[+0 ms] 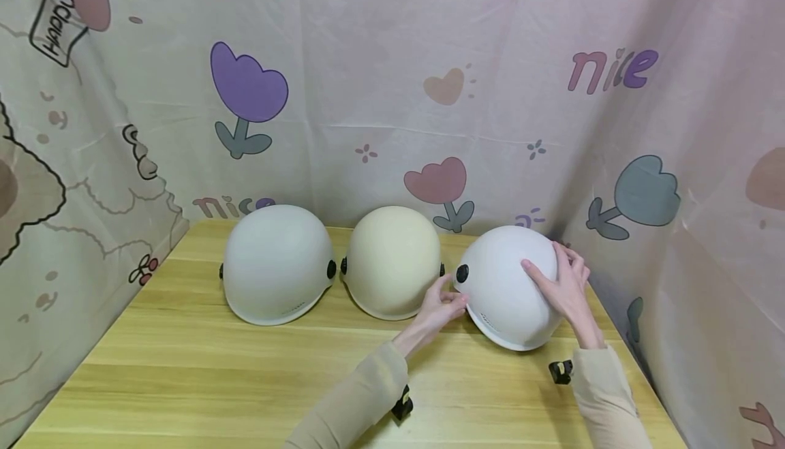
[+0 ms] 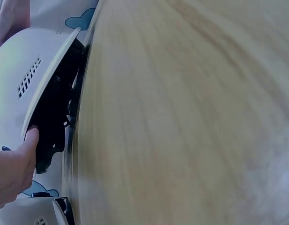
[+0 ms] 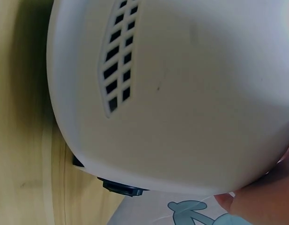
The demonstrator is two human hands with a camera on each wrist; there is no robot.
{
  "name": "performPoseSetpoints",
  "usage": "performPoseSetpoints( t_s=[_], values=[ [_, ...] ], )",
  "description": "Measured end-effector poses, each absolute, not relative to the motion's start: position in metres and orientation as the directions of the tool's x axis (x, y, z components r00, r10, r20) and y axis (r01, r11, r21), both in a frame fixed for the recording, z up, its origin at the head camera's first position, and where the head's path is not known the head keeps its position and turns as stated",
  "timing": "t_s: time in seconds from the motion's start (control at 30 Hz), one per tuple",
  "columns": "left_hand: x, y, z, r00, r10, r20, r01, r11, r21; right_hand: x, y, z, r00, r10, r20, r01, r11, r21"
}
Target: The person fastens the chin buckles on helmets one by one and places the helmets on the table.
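Note:
A white helmet (image 1: 509, 289) at the right of the table is between both hands. My left hand (image 1: 437, 309) grips its left lower rim, fingers at the edge below a black round side knob (image 1: 463, 273). In the left wrist view that rim is tilted up from the table, showing the dark inside (image 2: 55, 117), with a fingertip (image 2: 32, 133) hooked at the edge. My right hand (image 1: 567, 282) holds the helmet's upper right side, thumb across the shell and fingers round the back. The right wrist view shows slotted vents (image 3: 118, 58) on the shell.
A cream helmet (image 1: 392, 261) stands close to the left of the held one, and a light grey-white helmet (image 1: 276, 265) farther left, all in a row near the table's back edge. The wooden table (image 1: 202, 381) meets printed cloth (image 1: 368, 60) behind and at both sides.

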State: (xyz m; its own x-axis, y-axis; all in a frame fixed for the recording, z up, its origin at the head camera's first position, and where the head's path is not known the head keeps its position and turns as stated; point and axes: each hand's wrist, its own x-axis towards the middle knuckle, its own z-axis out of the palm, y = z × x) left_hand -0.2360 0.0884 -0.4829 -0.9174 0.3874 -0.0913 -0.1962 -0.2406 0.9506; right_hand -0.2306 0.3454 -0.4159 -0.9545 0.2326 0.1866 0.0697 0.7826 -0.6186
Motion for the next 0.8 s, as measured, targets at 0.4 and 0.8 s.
performPoseSetpoints(
  t_s=[0.4, 0.8],
  values=[
    [-0.235, 0.086, -0.475, -0.918, 0.387, -0.082, -0.205, -0.288, 0.935, -0.228, 0.345, -0.406, -0.966, 0.213, 0.146, 0.084, 0.792, -0.605],
    [-0.237, 0.088, -0.464, -0.930, 0.358, -0.077, -0.192, -0.297, 0.935, -0.225, 0.344, -0.400, -0.972, 0.200, 0.126, 0.076, 0.769, -0.635]
  ],
)
